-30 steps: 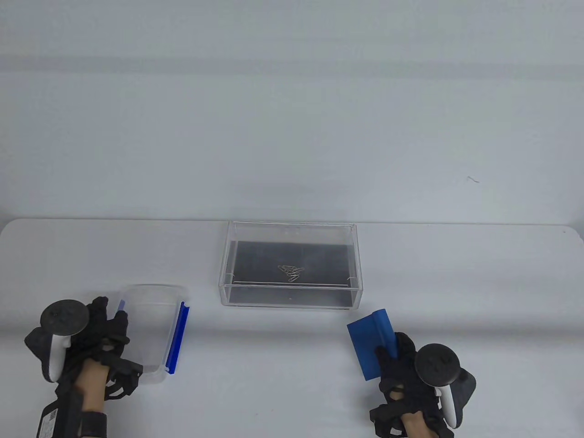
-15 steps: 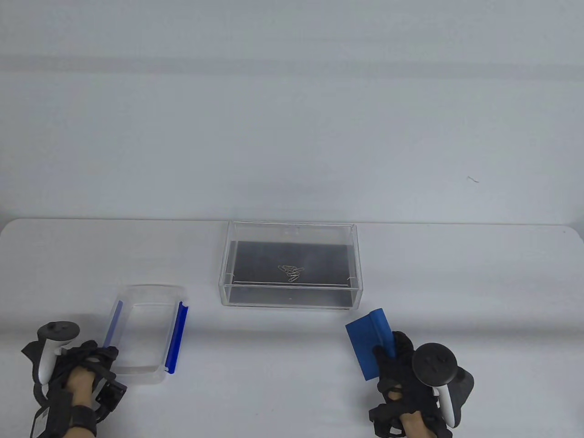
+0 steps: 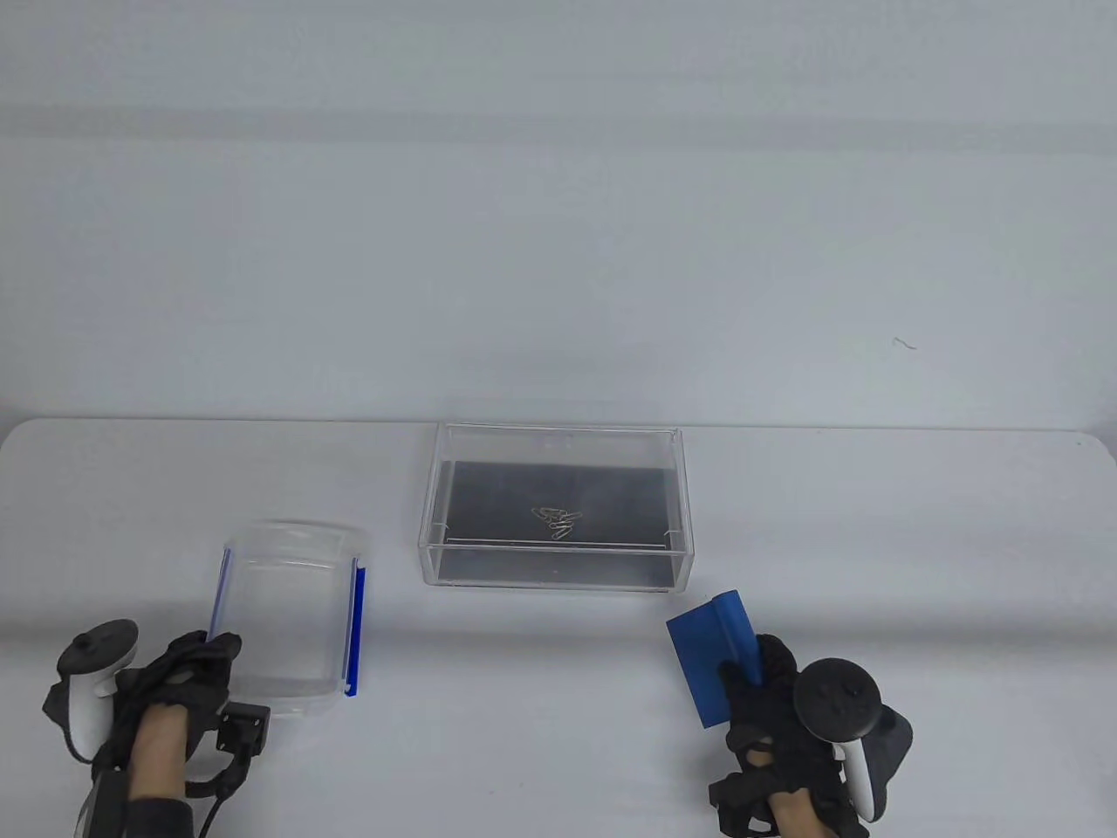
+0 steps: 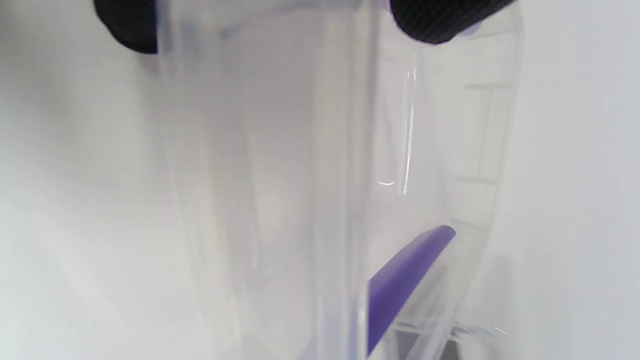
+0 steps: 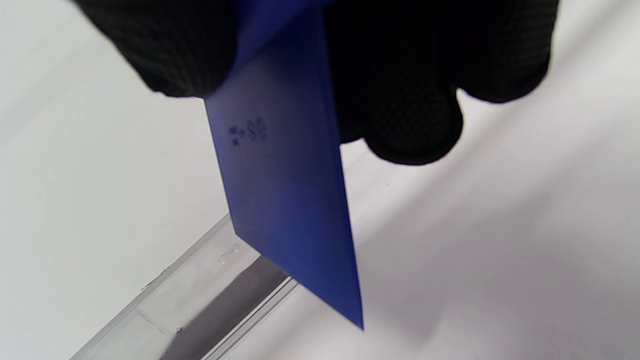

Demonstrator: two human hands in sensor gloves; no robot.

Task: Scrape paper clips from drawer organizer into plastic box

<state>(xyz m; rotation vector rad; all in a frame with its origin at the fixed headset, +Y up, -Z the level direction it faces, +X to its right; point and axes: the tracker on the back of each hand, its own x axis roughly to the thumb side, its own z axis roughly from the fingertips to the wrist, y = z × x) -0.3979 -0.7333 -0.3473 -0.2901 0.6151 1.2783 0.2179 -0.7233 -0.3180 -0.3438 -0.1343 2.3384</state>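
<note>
A: Where are we, step-wise?

B: Setup, I'd say. Nothing scraped yet. Surface (image 3: 916, 541) carries the drawer organizer (image 3: 558, 436) at centre, clear walls, dark floor, w/ the paper clips (image 3: 557, 521) in one small heap mid-floor. Plastic box (image 3: 288, 611), clear w/ blue side latches, sits at approx 8 o'clock from the organizer, well apart.

A: Hands?

B: Left hand (image 3: 179, 676) grips the box's near left corner; in the left wrist view two fingertips (image 4: 440, 20) wrap over its wall. Right hand (image 3: 768, 698) is closed round a blue scraper (image 3: 707, 659), blade pointing to 11 o'clock, at approx 4 o'clock from the organizer, near its corner but not touching.

A: Next move needs?

B: Prob. box brought up against an organizer edge, mouth below the rim, then blade in behind the clips.

A: Room?

B: Plenty of open surface btwn box and organizer. Organizer walls are tall on all sides, so the clips must climb a wall or the organizer gets tipped. Clips are light, may scatter off the blade's ends.
</note>
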